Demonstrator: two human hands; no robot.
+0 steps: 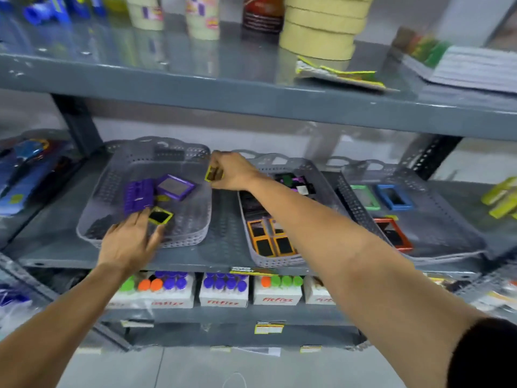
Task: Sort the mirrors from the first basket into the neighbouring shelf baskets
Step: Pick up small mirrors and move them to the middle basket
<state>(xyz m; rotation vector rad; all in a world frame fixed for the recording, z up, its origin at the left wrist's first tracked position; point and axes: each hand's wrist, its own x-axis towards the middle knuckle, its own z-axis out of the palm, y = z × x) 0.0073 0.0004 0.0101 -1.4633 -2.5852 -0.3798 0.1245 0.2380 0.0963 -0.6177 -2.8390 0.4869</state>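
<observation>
Bare right hand (232, 172) around square yellow-framed mirror (214, 173); perforated grey basket (179, 233)

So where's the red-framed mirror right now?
The red-framed mirror lies in the rightmost grey basket, near its front left corner, in front of the green mirror and blue mirror.

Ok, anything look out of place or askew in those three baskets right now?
Mildly. In the left basket the purple mirror lies tilted, propped on the purple stack. In the right basket the red mirror sits skewed to the green and blue ones. Nothing looks spilled or broken.
</observation>
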